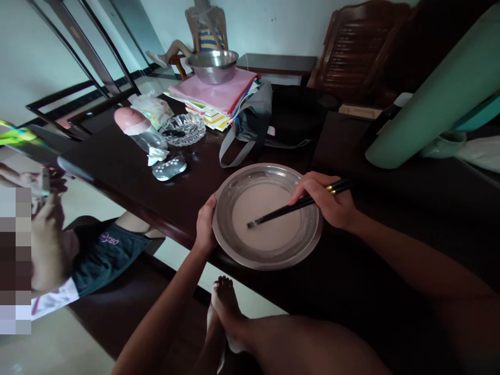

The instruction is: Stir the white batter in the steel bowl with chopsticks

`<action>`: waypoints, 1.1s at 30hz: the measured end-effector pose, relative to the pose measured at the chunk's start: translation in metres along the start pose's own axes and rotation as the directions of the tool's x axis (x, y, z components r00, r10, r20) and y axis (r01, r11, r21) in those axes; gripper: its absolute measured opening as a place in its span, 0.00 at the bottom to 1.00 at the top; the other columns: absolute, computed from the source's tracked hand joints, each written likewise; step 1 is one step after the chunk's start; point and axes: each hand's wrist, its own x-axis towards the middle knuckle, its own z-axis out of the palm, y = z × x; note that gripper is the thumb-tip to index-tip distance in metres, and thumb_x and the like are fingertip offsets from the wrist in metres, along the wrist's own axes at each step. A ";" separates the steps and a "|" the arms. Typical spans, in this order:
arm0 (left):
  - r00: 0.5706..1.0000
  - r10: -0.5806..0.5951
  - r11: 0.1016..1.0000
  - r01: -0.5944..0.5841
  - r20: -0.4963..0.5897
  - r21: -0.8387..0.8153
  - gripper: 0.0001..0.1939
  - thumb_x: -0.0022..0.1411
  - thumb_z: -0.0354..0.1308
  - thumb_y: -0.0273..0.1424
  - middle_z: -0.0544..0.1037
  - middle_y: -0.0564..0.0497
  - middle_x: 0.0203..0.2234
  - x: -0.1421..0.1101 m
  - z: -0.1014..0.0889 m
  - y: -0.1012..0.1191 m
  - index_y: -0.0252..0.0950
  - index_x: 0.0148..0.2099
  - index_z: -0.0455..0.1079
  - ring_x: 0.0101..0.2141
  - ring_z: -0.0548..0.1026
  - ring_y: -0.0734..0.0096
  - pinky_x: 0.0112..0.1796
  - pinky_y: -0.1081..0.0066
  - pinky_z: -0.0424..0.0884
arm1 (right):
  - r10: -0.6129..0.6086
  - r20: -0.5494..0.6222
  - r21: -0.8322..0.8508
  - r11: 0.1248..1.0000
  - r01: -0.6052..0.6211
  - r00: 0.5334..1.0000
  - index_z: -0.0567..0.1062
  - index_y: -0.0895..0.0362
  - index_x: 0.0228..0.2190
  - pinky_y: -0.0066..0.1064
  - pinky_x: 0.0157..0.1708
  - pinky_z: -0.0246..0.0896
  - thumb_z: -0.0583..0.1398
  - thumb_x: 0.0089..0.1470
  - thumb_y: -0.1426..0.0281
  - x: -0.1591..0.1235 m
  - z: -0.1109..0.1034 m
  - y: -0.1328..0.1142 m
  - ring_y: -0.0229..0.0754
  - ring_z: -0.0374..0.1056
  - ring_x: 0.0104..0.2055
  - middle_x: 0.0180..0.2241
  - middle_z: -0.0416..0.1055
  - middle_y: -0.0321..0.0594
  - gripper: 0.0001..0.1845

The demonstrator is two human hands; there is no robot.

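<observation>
In front of me is a wide stainless-steel basin (223,229) at the table's near edge, with a pale, milky pinkish liquid (265,200) in it. My left hand (205,223) grips the basin's left rim, its thumb uppermost and the other fingers partly hidden. Over the right rim, my right hand (326,200) is closed around black chopsticks (283,209) with gold bands. They slant down to the left across the liquid, and their tips, with some residue on them, are near its middle. Whether the tips dip below the surface, I cannot tell.
Behind the basin lie a grey bag (255,122), a game controller (169,168), a glass ashtray (183,129) and a pink-capped bottle (136,125). Another metal bowl (214,73) tops a pile of folders (234,94). A green cylinder (429,99) leans at right. One person (105,250) sits at left.
</observation>
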 end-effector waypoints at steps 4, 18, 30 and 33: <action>1.000 -0.011 1.000 0.011 0.010 0.006 0.23 0.65 0.49 0.45 0.82 0.49 0.48 0.001 -0.001 -0.003 0.40 0.52 0.77 0.50 0.77 0.58 0.53 0.64 0.70 | -0.040 -0.106 -0.060 0.998 0.034 0.994 0.79 0.53 0.27 0.33 0.27 0.61 0.52 0.68 0.64 -0.001 -0.001 0.003 0.37 0.68 0.27 0.25 0.74 0.37 0.21; 1.000 0.001 1.000 -0.001 0.002 0.005 0.23 0.64 0.51 0.45 0.81 0.48 0.49 0.000 -0.001 -0.002 0.39 0.52 0.77 0.52 0.76 0.56 0.55 0.64 0.68 | -0.005 -0.186 0.072 0.997 0.018 0.982 0.76 0.53 0.23 0.34 0.24 0.60 0.52 0.68 0.62 -0.003 -0.001 0.005 0.37 0.65 0.24 0.22 0.72 0.37 0.24; 1.000 -0.005 1.000 0.005 0.012 -0.011 0.23 0.64 0.51 0.46 0.82 0.48 0.48 -0.001 0.001 0.002 0.38 0.51 0.77 0.50 0.77 0.57 0.54 0.63 0.69 | -0.067 -0.135 0.042 0.996 0.074 0.989 0.78 0.51 0.25 0.35 0.26 0.62 0.51 0.68 0.64 -0.004 -0.001 0.006 0.38 0.67 0.24 0.23 0.75 0.38 0.23; 1.000 0.013 1.000 -0.013 -0.014 0.002 0.23 0.63 0.52 0.46 0.81 0.48 0.49 -0.001 0.001 0.002 0.38 0.50 0.78 0.52 0.76 0.57 0.54 0.64 0.69 | -0.092 -0.022 0.020 0.996 0.093 0.995 0.79 0.52 0.27 0.34 0.28 0.64 0.52 0.68 0.65 -0.003 0.000 0.005 0.38 0.70 0.27 0.26 0.77 0.37 0.21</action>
